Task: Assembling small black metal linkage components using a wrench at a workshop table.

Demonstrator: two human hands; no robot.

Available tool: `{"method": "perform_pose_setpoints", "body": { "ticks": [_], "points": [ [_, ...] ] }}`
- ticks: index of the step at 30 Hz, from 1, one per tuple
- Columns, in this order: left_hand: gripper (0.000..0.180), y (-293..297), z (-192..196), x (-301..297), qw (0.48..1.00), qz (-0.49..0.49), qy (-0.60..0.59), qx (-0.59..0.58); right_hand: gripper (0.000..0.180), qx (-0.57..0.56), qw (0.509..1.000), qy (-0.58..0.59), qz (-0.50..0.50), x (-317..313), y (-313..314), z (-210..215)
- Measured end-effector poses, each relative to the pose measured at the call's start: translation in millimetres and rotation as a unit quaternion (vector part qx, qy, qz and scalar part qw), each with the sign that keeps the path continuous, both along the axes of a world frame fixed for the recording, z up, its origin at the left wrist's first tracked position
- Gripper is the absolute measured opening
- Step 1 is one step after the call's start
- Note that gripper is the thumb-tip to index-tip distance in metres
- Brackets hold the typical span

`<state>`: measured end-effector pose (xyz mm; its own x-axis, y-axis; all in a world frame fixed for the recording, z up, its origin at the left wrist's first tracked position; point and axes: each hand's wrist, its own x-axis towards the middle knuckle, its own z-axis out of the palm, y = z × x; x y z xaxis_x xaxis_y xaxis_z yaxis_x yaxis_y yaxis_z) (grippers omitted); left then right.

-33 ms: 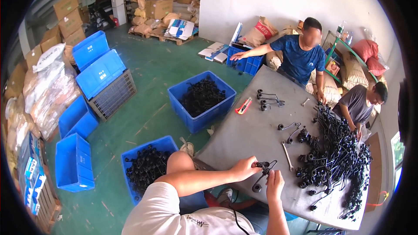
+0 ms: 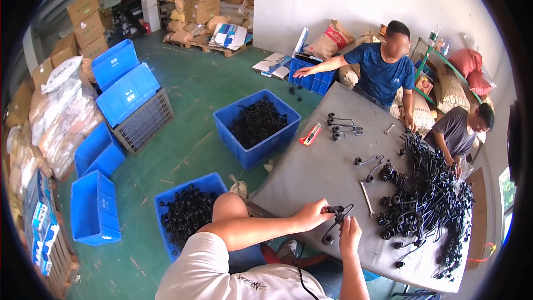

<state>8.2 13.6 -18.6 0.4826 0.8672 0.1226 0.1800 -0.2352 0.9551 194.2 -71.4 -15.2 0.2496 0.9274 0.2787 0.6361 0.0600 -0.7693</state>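
Over the near edge of the grey table [image 2: 311, 158] I hold a black bent rod with round end pieces [image 2: 340, 218]. My left hand [image 2: 312, 215] is closed on its end, with the fingertips pinched at a round black piece. My right hand [image 2: 350, 234] pinches the rod's other side, close to the left. To the right lies a large heap of similar black rods [image 2: 425, 200]. A combination wrench [image 2: 367, 199] and two loose rods [image 2: 369, 162] lie between the heap and my hands.
A red utility knife [image 2: 311, 134], several rods [image 2: 344, 126] and a small wrench [image 2: 390, 129] lie farther off. Two blue crates [image 2: 222, 125] [image 2: 161, 197] hold black parts on the floor. Across the table are two co-workers [image 2: 383, 75] [image 2: 458, 133]. Other blue crates [image 2: 95, 211] stand left.
Small black parts below the far co-worker's outstretched hand are slightly lower in the air. My hands and the rod keep their place.
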Motion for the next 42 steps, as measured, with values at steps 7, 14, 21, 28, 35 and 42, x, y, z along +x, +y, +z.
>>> {"method": "perform_pose_setpoints", "body": {
  "ticks": [7, 14, 21, 28, 35, 42],
  "points": [
    [0.033, -1, -3, -3, 1.000, 0.008, 0.005, -0.016, 0.038, 0.120, 0.983, -0.136, -0.015, -25, 3, 27],
    [0.031, -2, 4, -4, 0.999, 0.043, -0.001, 0.005, 0.024, 0.066, 0.991, -0.120, 0.003, -25, 8, 39],
    [0.031, -5, 7, -5, 0.999, 0.053, -0.002, 0.009, 0.017, -0.136, 0.990, -0.031, 0.016, -7, 8, 29],
    [0.031, -5, 7, -5, 0.998, 0.062, 0.013, 0.009, 0.027, -0.003, 1.000, -0.030, -0.009, -18, 11, 30],
    [0.030, -2, 5, -5, 0.997, 0.083, 0.001, 0.007, 0.044, -0.082, 0.989, 0.122, -0.032, -29, 10, 28],
    [0.030, -4, 4, -7, 0.996, 0.085, 0.000, 0.006, 0.033, -0.045, 0.995, 0.075, -0.058, -29, 4, 24]
  ]
}}
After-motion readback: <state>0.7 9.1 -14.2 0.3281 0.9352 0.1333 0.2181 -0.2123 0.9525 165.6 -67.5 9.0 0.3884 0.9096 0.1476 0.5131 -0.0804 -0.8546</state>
